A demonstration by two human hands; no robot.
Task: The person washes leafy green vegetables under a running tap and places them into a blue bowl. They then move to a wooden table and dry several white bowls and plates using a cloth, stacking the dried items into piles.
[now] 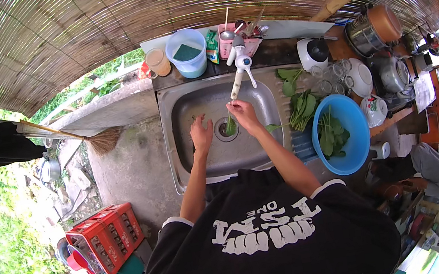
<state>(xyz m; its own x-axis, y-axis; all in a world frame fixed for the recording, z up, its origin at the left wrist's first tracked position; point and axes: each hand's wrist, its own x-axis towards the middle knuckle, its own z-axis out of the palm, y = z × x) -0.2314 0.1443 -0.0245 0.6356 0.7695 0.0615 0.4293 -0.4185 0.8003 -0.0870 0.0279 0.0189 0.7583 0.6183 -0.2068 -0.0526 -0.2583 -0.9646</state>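
My right hand [245, 115] pinches the stem of a green leaf [230, 127] just below the spout of a white faucet [238, 81]. The leaf hangs over the drain [220, 135] of a stainless steel sink [184, 159]. Over the left part of the basin, my left hand [202, 134] is held with fingers apart and nothing in it. A bunch of leafy greens [302, 112] lies on the ribbed drainboard to the right, with a loose leaf [289, 82] behind it. More greens [331, 135] are inside a large blue plastic basin [365, 140].
Behind the sink stand a translucent bucket [188, 67] with a green scouring pad and a pink utensil basket [226, 48]. Glass mugs [336, 71] and bowls [361, 77] crowd the right. A red bottle crate [119, 237] sits lower left. Another person [432, 167] is at far right.
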